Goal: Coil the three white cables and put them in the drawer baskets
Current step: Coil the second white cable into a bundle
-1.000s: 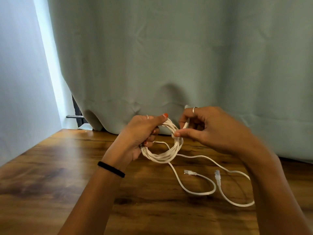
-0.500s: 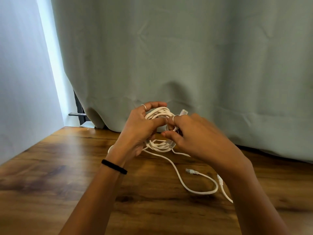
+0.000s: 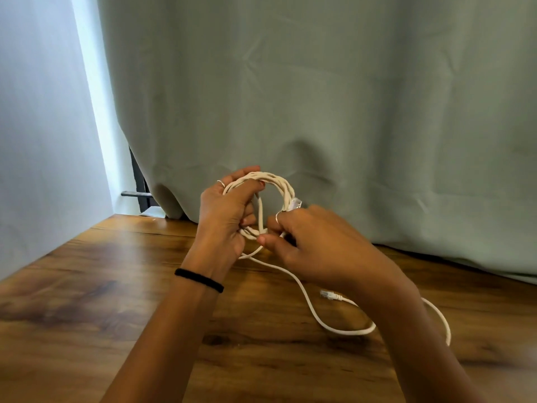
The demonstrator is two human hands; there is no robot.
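A coil of white cable (image 3: 276, 184) is held upright above the wooden table (image 3: 87, 301). My left hand (image 3: 226, 213) grips the coil's left side, thumb across the strands. My right hand (image 3: 313, 245) pinches the cable at the coil's lower right, and a clear plug end (image 3: 295, 204) sticks up by its fingers. A loose white cable (image 3: 311, 309) trails from the coil down across the table. Another plug (image 3: 329, 295) lies on the table by my right wrist, and more white cable (image 3: 441, 321) curves out past my right forearm. No drawer or basket is in view.
A grey-green curtain (image 3: 319, 97) hangs along the table's far edge, right behind the hands. At the left stands a pale wall (image 3: 35, 141), with a dark metal bar (image 3: 136, 194) in the gap beside the curtain.
Both hands rose with the coil and moved closer together. The coil went from hanging low to standing upright, and my right hand shifted down to its lower right side.
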